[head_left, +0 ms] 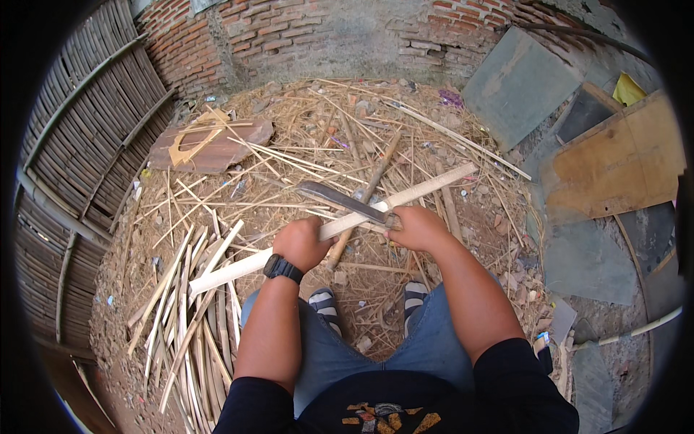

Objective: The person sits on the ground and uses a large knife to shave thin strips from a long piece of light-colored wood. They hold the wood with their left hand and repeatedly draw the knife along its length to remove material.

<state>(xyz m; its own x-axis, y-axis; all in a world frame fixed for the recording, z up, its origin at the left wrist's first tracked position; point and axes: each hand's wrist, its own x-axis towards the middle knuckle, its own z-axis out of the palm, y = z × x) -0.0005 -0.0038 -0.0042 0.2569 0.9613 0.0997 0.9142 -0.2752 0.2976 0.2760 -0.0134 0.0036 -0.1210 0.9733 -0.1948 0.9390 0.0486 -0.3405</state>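
A long, pale, flat bamboo strip [426, 188] slants across in front of me, its far end up to the right and its near end low on the left. My left hand [301, 242], with a dark watch on the wrist, is closed around the strip. In my right hand [418, 230] is the handle of a machete [340, 200]. Its dark blade points up and left and crosses the strip between my hands. Whether the edge bites into the strip I cannot tell. My right fingers hide most of the handle.
Split bamboo strips [189, 318] lie piled at my left. A round wooden pole [383, 166] lies ahead, among straw and shavings. A rusty sheet [246, 134] rests farther left. Grey slabs [520, 83] and a brown board [614, 159] are at right. A bamboo fence [87, 108] and brick wall [303, 36] enclose the yard.
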